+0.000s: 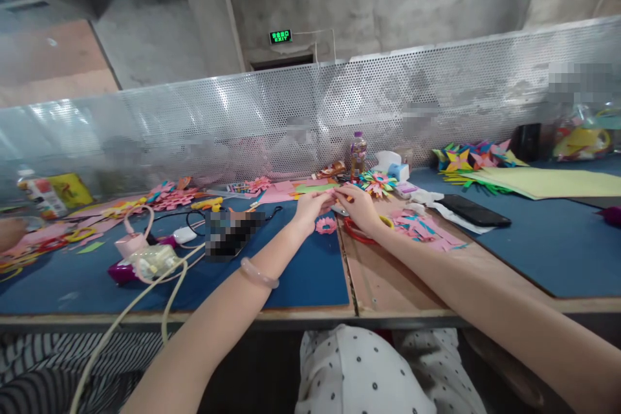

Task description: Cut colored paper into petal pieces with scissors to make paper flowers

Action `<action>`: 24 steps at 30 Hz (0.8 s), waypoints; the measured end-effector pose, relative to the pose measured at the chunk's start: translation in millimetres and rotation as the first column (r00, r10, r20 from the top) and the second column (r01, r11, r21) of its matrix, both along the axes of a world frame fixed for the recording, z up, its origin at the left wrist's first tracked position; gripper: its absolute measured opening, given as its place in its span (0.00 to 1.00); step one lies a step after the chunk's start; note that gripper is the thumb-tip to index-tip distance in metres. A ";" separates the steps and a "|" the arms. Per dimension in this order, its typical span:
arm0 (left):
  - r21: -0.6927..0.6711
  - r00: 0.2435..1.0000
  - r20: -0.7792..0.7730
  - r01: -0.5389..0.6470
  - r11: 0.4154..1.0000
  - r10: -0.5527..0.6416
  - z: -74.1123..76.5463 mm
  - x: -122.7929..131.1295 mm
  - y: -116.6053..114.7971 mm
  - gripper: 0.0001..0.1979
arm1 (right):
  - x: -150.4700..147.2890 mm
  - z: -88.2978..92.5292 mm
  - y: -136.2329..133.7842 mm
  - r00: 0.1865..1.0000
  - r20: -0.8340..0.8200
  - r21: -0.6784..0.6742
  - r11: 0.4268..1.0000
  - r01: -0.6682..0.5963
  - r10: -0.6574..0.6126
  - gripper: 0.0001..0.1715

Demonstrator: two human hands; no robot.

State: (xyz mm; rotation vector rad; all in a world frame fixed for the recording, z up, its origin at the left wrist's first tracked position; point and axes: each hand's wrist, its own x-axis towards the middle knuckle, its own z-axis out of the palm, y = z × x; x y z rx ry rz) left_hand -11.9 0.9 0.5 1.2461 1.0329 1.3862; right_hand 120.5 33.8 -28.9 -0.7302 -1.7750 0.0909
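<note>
Both my arms reach far out over the table. My left hand (310, 206) and my right hand (356, 204) meet with fingers pinched together on a small piece of pink paper (332, 195) between them. A pale bangle sits on my left wrist. Just below the hands lies a pink folded paper flower (326, 226) on the blue mat. Red-handled scissors (356, 233) lie under my right wrist. A colourful paper flower (377, 182) stands just beyond my right hand.
A perforated metal screen (310, 116) walls the table's far side. A drink bottle (358, 154), pink paper scraps (422, 229), a black phone (474, 210), yellow-green sheets (548, 182) and paper stars (473, 156) lie right. A pink device with cables (140, 255) and another person's hand (10, 233) are left.
</note>
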 end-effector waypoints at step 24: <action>0.065 0.999 0.035 0.011 0.998 -0.014 1.0 5.1 -1.9 0.11 | 2.1 5.7 -18.1 0.923 0.185 0.198 0.933 0.301 -0.337 0.14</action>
